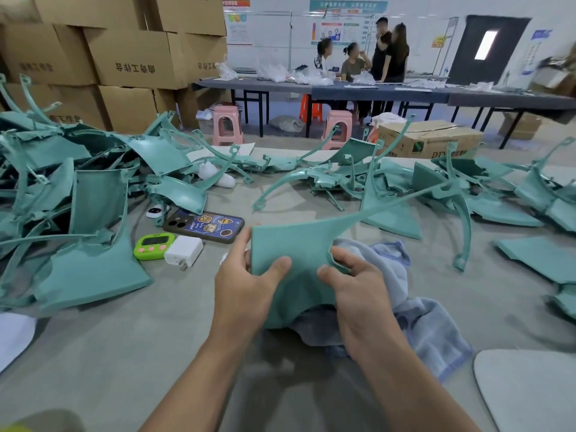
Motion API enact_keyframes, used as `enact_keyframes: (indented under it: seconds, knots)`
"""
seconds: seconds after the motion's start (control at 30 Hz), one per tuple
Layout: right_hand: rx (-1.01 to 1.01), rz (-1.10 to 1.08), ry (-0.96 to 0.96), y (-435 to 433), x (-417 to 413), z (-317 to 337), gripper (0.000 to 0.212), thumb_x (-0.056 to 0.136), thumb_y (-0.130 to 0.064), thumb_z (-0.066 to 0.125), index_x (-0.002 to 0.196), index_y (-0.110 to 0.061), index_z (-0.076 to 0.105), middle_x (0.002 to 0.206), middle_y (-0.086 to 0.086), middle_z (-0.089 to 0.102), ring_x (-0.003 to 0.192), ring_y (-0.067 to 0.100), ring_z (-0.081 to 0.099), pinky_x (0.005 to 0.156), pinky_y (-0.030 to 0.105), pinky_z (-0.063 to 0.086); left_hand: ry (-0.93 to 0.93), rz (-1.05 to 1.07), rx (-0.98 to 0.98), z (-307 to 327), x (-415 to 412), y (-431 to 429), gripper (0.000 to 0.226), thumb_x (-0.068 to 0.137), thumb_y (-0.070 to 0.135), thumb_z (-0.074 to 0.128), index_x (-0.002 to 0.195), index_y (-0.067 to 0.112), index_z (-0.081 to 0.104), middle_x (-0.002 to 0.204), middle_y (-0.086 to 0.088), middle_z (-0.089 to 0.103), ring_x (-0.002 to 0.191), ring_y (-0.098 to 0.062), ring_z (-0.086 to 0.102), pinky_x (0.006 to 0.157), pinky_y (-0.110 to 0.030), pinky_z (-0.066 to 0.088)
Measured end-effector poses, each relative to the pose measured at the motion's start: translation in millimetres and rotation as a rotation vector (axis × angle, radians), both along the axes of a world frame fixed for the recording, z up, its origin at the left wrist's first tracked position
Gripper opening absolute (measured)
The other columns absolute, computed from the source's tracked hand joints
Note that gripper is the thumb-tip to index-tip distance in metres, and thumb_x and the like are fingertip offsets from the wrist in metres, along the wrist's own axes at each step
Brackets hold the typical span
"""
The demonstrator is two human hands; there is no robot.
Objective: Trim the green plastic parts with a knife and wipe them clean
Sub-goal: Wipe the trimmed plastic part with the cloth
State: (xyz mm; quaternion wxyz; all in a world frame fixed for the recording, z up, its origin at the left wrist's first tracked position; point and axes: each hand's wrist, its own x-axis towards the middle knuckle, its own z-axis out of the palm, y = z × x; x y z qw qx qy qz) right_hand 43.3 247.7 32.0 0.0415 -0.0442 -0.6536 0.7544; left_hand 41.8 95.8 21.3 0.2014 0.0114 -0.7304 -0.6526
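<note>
Both hands, left (246, 275) and right (352, 285), pinch a green plastic part (293, 244) above a blue towel (414, 313) mid-desk, apparently for inspection.

— Classification of premises?
— Factory finishing floor. Printed cardboard cartons (134, 57) are stacked at the wall. Moulded green plastic parts (93, 188) lie heaped across the bench (124, 338).
— Supporting evidence?
— Long work tables (389, 90) carrying clear plastic bags (271, 71), plastic stools (227, 124), notice boards (347, 23) on the wall, and workers (353, 63) gathered at the far table.
</note>
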Motion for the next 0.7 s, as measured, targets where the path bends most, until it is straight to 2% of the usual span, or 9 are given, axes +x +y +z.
enact_keyframes:
  seconds: [0.1,0.2,0.23,0.3,0.37,0.43,0.57,0.63,0.7]
  knots:
    - [0.126,0.021,0.077,-1,2,1,0.032,0.093,-0.01,0.069,0.087,-0.04,0.077,0.087,-0.009,0.079,0.082,0.008,0.074,0.069,0.024,0.055,0.06,-0.023,-0.075,-1,1,2,0.039,0.076,0.045,0.074,0.113,0.049,0.063,0.096,0.018,0.076,0.085,-0.002,0.072,0.065,-0.015,0.052]
    - [0.156,0.038,0.106,-3,2,1,0.03,0.092,-0.01,0.07,0.088,-0.038,0.078,0.089,-0.006,0.079,0.086,0.013,0.074,0.076,0.032,0.059,0.053,-0.049,0.028,-1,-1,0,0.021,0.091,0.046,0.061,0.111,0.046,0.069,0.096,0.013,0.078,0.086,-0.008,0.074,0.069,-0.024,0.055]
    - [0.167,0.043,0.116,-4,3,2,0.029,0.092,-0.01,0.07,0.088,-0.037,0.078,0.09,-0.006,0.079,0.086,0.013,0.074,0.078,0.033,0.059,0.045,-0.035,0.058,-1,-2,-2,0.02,0.094,0.046,0.057,0.109,0.049,0.07,0.097,0.013,0.078,0.087,-0.007,0.074,0.071,-0.024,0.055]
    - [0.177,0.052,0.123,-5,4,2,0.029,0.093,-0.01,0.07,0.088,-0.037,0.078,0.092,-0.007,0.079,0.088,0.012,0.074,0.081,0.035,0.058,0.042,0.048,0.044,0,-1,-3,0.022,0.097,0.045,0.052,0.1,0.05,0.073,0.096,0.022,0.076,0.087,0.005,0.069,0.071,-0.013,0.05]
    - [0.164,0.054,0.114,-4,4,2,0.028,0.093,-0.009,0.07,0.089,-0.036,0.077,0.092,-0.007,0.079,0.088,0.012,0.074,0.08,0.034,0.058,0.054,0.116,0.032,2,-1,-2,0.028,0.1,0.043,0.049,0.089,0.04,0.075,0.087,0.025,0.074,0.078,0.01,0.064,0.065,-0.008,0.045]
    - [0.142,0.057,0.09,-4,4,0,0.025,0.094,-0.011,0.07,0.091,-0.034,0.077,0.092,-0.006,0.079,0.088,0.011,0.074,0.078,0.03,0.056,0.068,0.093,0.079,4,-2,-1,0.031,0.102,0.036,0.05,0.082,0.03,0.073,0.077,0.018,0.072,0.069,0.006,0.062,0.062,-0.01,0.046]
    - [0.045,0.103,0.043,2,5,7,0.015,0.092,-0.012,0.072,0.085,-0.024,0.08,0.087,0.0,0.08,0.082,0.014,0.075,0.072,0.025,0.056,-0.112,-0.176,0.34,11,4,3,0.011,0.09,0.03,0.071,0.091,0.023,0.079,0.094,-0.006,0.079,0.082,-0.022,0.076,0.064,-0.031,0.059]
    - [0.248,-0.063,0.09,7,4,12,0.015,0.085,-0.019,0.079,0.073,-0.026,0.076,0.078,-0.009,0.077,0.073,-0.001,0.07,0.067,0.012,0.05,-0.146,-0.187,0.395,15,7,8,0.012,0.093,0.018,0.069,0.092,0.022,0.08,0.096,-0.011,0.079,0.084,-0.026,0.076,0.064,-0.033,0.059]
    - [0.461,-0.321,0.18,13,7,20,0.016,0.081,-0.024,0.081,0.09,-0.036,0.075,0.087,-0.019,0.075,0.08,-0.013,0.066,0.07,0.0,0.043,-0.08,-0.076,0.514,21,7,9,0.016,0.094,0.013,0.066,0.091,0.02,0.08,0.094,-0.01,0.079,0.081,-0.023,0.075,0.063,-0.031,0.059]
